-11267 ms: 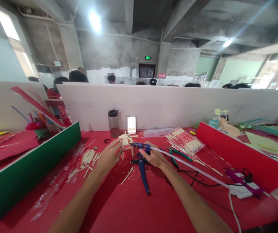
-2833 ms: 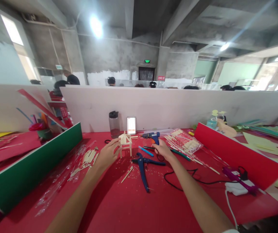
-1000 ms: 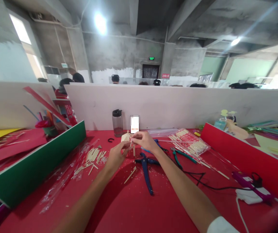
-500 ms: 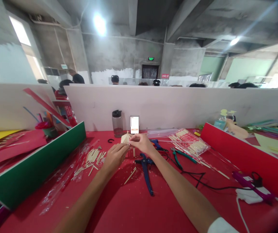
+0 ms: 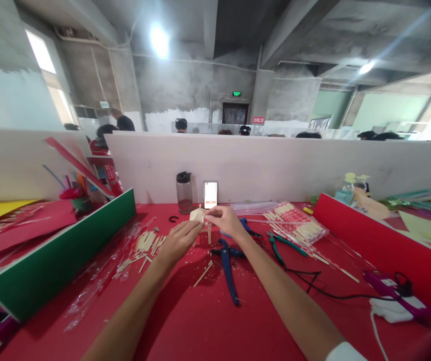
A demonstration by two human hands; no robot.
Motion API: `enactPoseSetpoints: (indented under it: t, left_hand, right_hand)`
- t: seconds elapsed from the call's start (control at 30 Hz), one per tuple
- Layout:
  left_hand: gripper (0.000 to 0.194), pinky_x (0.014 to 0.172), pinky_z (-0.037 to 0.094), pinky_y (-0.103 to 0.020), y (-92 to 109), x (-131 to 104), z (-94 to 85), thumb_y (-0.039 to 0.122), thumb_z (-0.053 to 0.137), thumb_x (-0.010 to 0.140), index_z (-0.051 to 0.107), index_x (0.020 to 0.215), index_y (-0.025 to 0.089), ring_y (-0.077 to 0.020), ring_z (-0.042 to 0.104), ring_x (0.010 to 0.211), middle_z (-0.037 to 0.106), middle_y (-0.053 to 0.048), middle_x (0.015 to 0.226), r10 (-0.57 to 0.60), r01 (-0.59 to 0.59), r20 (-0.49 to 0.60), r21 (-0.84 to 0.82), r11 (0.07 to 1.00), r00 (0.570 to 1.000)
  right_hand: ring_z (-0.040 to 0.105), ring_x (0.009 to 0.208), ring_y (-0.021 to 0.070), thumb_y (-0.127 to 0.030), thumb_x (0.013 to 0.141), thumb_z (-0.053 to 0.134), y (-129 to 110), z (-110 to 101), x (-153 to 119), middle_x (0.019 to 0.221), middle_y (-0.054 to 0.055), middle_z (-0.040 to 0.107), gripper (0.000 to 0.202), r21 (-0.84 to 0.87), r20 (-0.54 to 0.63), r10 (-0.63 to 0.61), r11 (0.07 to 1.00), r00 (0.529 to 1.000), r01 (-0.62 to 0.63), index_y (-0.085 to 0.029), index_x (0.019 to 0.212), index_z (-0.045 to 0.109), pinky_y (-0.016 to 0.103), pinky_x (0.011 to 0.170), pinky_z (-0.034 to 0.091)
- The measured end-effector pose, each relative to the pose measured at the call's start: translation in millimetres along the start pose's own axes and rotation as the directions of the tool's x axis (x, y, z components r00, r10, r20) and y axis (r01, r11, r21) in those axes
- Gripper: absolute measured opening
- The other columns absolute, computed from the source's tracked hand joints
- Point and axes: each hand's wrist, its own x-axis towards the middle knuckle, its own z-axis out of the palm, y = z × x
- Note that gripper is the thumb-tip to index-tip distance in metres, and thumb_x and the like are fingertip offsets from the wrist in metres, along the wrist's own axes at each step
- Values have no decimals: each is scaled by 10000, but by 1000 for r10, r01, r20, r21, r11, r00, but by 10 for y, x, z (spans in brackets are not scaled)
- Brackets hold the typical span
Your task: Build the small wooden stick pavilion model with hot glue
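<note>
A small model house made of wooden sticks [image 5: 196, 215], with a pointed roof and thin legs, stands in front of me, partly hidden by my hands. My left hand [image 5: 178, 240] is closed at its lower left side, the fingers pressed together against the roof's edge. Thumb and fingers of my right hand [image 5: 226, 220] pinch at the roof's right side; whatever is between those fingertips is too small to make out. Just below lie blue-handled cutters [image 5: 228, 273] and a loose stick [image 5: 203, 274]. Short cut sticks [image 5: 147, 243] are heaped left of my left hand.
Behind the model stand a water bottle [image 5: 184, 193] and a lit phone [image 5: 210, 194]. Green-handled pliers [image 5: 275, 248], bagged sticks [image 5: 294, 220], a black cable [image 5: 315, 291] and a purple power strip [image 5: 392, 286] lie rightward. Green [image 5: 68, 250] and red [image 5: 381, 250] boards flank the workspace.
The whole view has shifted slightly, so things appear a little further right. Both hands stay at the stick model with almost the same grip.
</note>
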Motion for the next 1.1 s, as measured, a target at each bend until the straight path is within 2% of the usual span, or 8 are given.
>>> enactPoseSetpoints:
  t: [0.13,0.23,0.4,0.6,0.73,0.93,1.1]
  left_hand:
    - [285,855,528,-348,14,48,32,106,471,953,602,1201,156,-223,656,998,707,-105,1100,4,-4,-26,33,999,1000]
    - [270,824,518,-352,17,74,58,101,466,954,615,1171,161,-219,655,977,710,-105,1069,2,-1,-31,42,999,1000]
    - [263,793,490,-345,16,96,91,105,456,957,634,1137,175,-211,651,952,713,-94,1034,-11,13,-34,57,998,999]
    - [253,804,465,-364,15,89,107,166,472,965,637,1155,197,-216,634,926,716,-87,1020,-79,78,28,30,997,997]
    - [248,805,458,-364,18,89,110,181,476,967,648,1143,209,-215,628,927,716,-85,1013,-111,110,36,21,994,993]
    - [252,803,452,-352,23,99,88,152,468,969,638,1152,187,-212,627,919,721,-79,996,-61,60,20,43,997,998]
    - [247,791,445,-345,23,111,89,153,452,975,646,1125,187,-205,630,890,720,-75,952,-69,68,20,49,996,997]
  right_hand:
    - [655,714,170,-284,754,644,17,-117,41,777,38,709,137,-177,-70,-101,980,992,87,-170,816,686,290,691,518]
    - [650,743,167,-285,764,630,112,-151,72,807,38,707,147,-235,-90,-116,968,989,92,-168,837,679,298,732,513]
    - [665,879,175,-246,782,605,278,-79,110,942,49,718,184,-225,-92,-153,966,984,129,-176,941,666,332,873,513]
    - [610,1152,195,-215,845,556,265,63,111,1237,55,671,371,-194,-39,-156,970,987,146,-235,1206,642,384,1043,442]
    - [577,1219,206,-184,839,557,236,97,98,1266,30,663,408,-193,-5,-129,973,992,125,-259,1229,648,408,1089,405]
    - [571,1233,215,-203,866,553,271,86,109,1260,44,667,352,-202,10,-147,968,989,146,-243,1193,677,408,1099,398]
    - [572,1234,217,-193,865,549,276,82,117,1266,50,665,359,-196,24,-146,969,989,148,-229,1201,672,413,1097,399]
